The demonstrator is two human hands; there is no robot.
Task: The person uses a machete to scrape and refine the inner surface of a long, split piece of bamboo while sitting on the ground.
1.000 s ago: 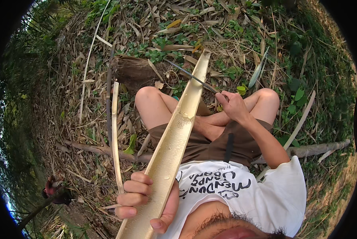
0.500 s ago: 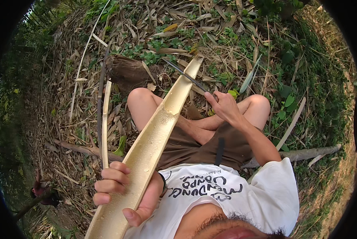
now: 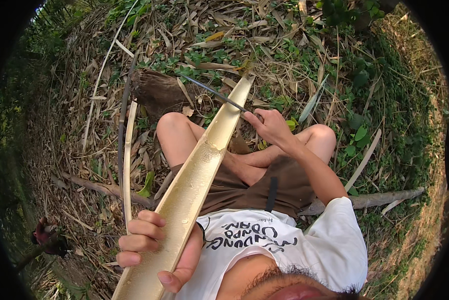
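Note:
A long split bamboo piece [image 3: 197, 172], pale and hollow inside with a node ridge partway up, slants from my chest out past my crossed legs. My left hand [image 3: 157, 247] is closed round its near part, fingers over one edge and thumb over the other. Near the narrow far end, a long thin-bladed knife [image 3: 214, 92] lies across the bamboo. My right hand [image 3: 269, 125] is closed on its handle, mostly hidden by the fingers. The blade's tip points to the far left, past the bamboo's edge.
A dark wood stump [image 3: 159, 90] stands beyond my left knee. Thin bamboo strips [image 3: 129, 150] lie on the left. A branch [image 3: 379, 198] lies on the leaf litter at right. Another person [image 3: 49, 237] appears small at the lower left.
My right hand has moved slightly left and nearer, carrying the knife further across the bamboo, so more blade reaches past its left edge. My left hand keeps its hold.

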